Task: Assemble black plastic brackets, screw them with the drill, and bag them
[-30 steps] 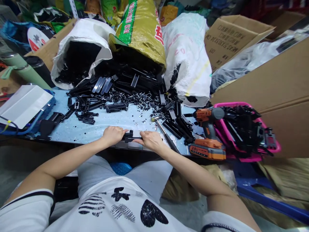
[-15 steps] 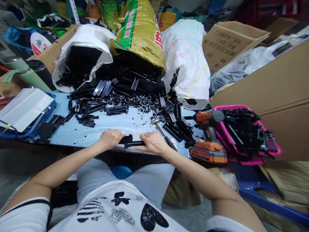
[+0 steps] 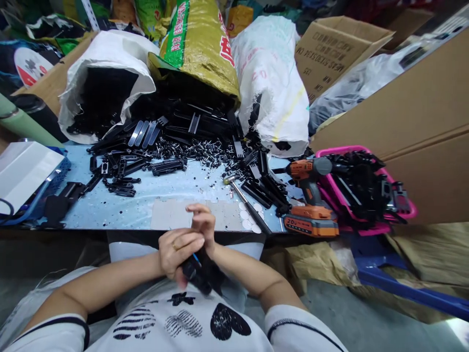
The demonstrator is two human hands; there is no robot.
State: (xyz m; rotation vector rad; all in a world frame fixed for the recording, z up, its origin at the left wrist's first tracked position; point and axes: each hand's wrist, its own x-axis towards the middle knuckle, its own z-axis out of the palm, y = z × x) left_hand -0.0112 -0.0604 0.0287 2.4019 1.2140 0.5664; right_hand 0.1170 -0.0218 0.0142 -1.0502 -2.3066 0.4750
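Note:
Close to my shirt front, both hands meet around a black plastic part with a small blue streak on it. My left hand, with a ring on one finger, is closed over its upper end. Against it, my right hand has its fingers bent and seems to grip the same part from the right; its palm side is partly hidden. The part's upper end is covered by the hands. Behind them, grey flat pads line the table's front edge.
A hammer and an orange cordless drill lie to the right, beside a pink basket of black parts. Loose screws and black plastic pieces cover the table's middle. Sacks stand behind; a blue basket sits left.
Both hands have come off the table edge toward my body, bringing black plastic with them. They were side by side and now overlap. The view has shifted slightly.

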